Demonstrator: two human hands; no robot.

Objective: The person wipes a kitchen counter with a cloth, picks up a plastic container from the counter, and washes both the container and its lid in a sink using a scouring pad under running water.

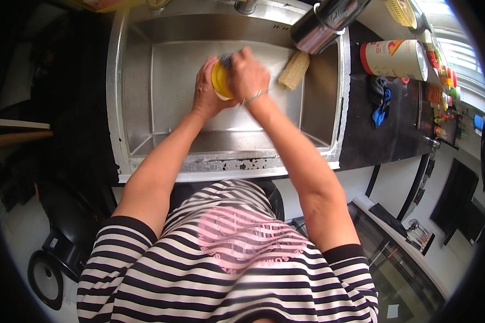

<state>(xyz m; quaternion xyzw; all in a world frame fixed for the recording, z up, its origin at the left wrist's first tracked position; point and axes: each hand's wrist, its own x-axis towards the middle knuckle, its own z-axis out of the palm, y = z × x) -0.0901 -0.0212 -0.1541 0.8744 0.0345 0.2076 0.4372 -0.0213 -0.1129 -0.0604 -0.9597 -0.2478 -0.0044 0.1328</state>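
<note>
Above the stainless steel sink [178,141], my left hand [206,91] holds a round yellow container or bowl [220,78] from its left side and underneath. My right hand [248,74], a bracelet on its wrist, is bent over the right side of the yellow piece and grips a dark grey scrubber [226,59] at its top edge; the hand is slightly blurred. Its fingertips and the far side of the yellow piece are hidden. To the right of my hands, a tan loofah sponge [294,70] leans in the sink's back right corner.
A black cylindrical container [327,24] juts over the sink's back right corner. The faucet base [246,6] is at the back edge. On the dark counter [359,137] at right lie a large tin [394,59] and a blue and grey cloth [382,105], with several bottles beyond.
</note>
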